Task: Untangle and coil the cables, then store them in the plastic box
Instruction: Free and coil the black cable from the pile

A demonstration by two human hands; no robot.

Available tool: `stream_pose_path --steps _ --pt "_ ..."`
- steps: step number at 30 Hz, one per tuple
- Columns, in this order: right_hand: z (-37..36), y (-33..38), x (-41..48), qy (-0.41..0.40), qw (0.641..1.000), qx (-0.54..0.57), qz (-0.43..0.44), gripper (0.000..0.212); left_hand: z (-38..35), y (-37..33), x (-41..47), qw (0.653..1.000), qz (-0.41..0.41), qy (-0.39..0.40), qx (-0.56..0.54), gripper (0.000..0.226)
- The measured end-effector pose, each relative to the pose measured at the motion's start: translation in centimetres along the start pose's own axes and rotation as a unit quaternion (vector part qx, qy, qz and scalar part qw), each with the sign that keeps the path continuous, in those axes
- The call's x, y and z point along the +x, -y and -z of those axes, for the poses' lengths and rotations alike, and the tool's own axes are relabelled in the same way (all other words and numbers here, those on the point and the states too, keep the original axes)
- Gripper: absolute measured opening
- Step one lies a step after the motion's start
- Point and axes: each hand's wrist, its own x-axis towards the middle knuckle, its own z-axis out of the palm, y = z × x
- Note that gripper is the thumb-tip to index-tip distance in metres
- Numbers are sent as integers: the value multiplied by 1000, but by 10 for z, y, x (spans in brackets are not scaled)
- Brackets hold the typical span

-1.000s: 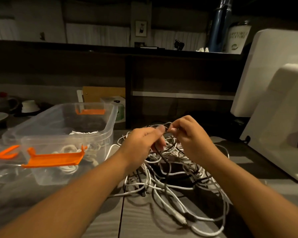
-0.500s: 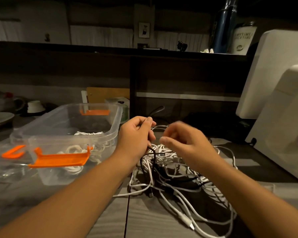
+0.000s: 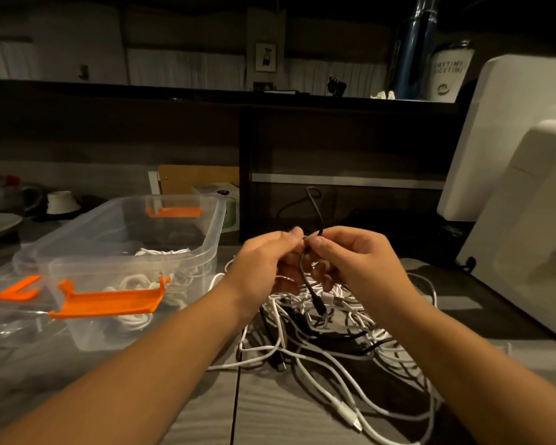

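Grey wood-grain table (image 3: pixel 180 412): dim light; a dark seam runs near to far under the left forearm.
Room: dark low wall with a ledge (image 3: pixel 142 91) on the far side; blue bottle (image 3: pixel 411 59) and white can (image 3: pixel 451 72) stand on it far right; small framed picture (image 3: pixel 265 57) on the wall behind.
White unit (image 3: pixel 527 203): large, far right on the table, cut off by the frame edge; can't tell what it is.
Plastic box (image 3: pixel 220 220): clear, lid off, on the table left of the hands; orange latch (image 3: pixel 109 303) on its near end, another on the far end.
Stored cables (image 3: pixel 135 284): white coils inside the box, blurred through the wall.
Cable pile (image 3: pixel 334 364): tangled white cables with some black, on the table below the hands, right of the box.
Black cable (image 3: pixel 312 284): lifted above the pile; one end hangs down between the wrists, the other loops up beyond the hands.
Left hand (image 3: pixel 264 261): thumb and forefinger pinch the black cable, other fingers curled.
Right hand (image 3: pixel 357 261): pinches the same cable just beside the left fingertips.
Hard to see: clear sheet left of the box, only its orange clip (image 3: pixel 18 289) reads; dishes far left are dark, with a white bowl (image 3: pixel 61 202) among them.
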Motion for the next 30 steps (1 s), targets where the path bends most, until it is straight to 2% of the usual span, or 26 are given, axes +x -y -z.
stream_pose_path --steps 5,10,15,18,20,22,26,27,30 --pt "2 -1 1 -52 999 4 0 9 -2 1 -3 998 -1 38 46 14" --pt "3 -4 3 -84 995 -42 -17 9 -2 5 1 999 -18 -11 41 9" --pt "3 -6 0 -125 976 -158 82 17 0 11 0 981 -84 -72 157 10" --pt "7 0 -1 -159 928 -268 203 18 5 12 3 933 -134 -96 320 12" --pt "14 0 3 -175 884 -355 249 21 5 12 2 914 -141 -93 369 10" --pt "23 -1 8 -144 865 -424 228 26 4 12 1 919 -138 -99 356 10" --pt "31 -10 15 -2 838 -538 92 49 6 12 7 943 -110 -147 277 16" --pt "32 -11 15 33 840 -538 65 52 7 12 9 948 -90 -157 263 20" --pt "28 -10 10 131 881 -454 -3 48 10 12 13 956 -36 -157 244 35"
